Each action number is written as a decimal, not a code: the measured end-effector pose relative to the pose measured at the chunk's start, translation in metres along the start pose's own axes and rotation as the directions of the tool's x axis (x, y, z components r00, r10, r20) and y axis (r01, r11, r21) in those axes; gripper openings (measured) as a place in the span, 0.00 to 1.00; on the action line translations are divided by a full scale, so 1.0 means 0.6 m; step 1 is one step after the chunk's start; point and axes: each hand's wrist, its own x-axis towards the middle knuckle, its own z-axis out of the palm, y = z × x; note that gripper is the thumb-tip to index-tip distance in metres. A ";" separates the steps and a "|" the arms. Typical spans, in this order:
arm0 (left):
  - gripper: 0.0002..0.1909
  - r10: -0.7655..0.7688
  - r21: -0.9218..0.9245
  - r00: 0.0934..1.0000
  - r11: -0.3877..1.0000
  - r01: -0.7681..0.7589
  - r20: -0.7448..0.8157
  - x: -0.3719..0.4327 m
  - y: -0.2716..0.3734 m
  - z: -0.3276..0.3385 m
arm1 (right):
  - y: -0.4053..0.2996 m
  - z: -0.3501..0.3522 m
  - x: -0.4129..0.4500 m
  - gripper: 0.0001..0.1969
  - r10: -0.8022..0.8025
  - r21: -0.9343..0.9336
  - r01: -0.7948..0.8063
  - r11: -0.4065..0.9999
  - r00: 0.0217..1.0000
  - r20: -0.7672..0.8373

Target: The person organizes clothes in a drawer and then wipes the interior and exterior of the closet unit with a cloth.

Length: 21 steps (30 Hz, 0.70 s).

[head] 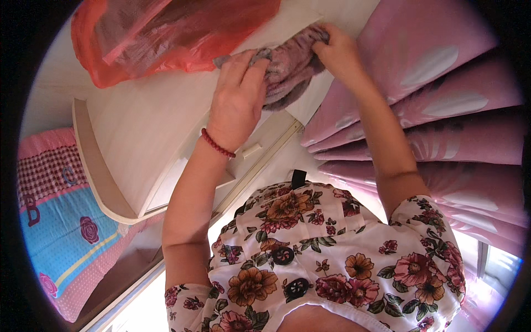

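Note:
Both hands hold a bunched, fuzzy mauve-and-grey cloth item point(290, 66) near the top middle of the view. My left hand point(238, 97), with a red braided bracelet point(218, 143) at its wrist, grips the cloth's left end, where a grey piece pokes out past the fingers. At the other end my right hand point(338, 52) pinches the upper right edge between thumb and fingers. The cloth is folded over on itself, so its kind cannot be told. A red translucent plastic bag point(166, 41) with dark contents lies just beyond my left hand.
Below my hands is a pale wooden surface point(137, 124) with a raised curved edge board point(99, 178). A patterned quilt point(79, 224) lies at the left. Pleated pink curtains point(448, 103) hang at the right. Under my forearms a pale drawer front with a handle point(252, 151) shows.

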 end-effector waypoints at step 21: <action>0.16 -0.400 0.301 0.667 0.916 0.266 0.629 -0.282 -0.026 -0.085 | -0.026 0.286 -0.276 0.16 0.110 0.213 -0.467 0.858 0.573 0.812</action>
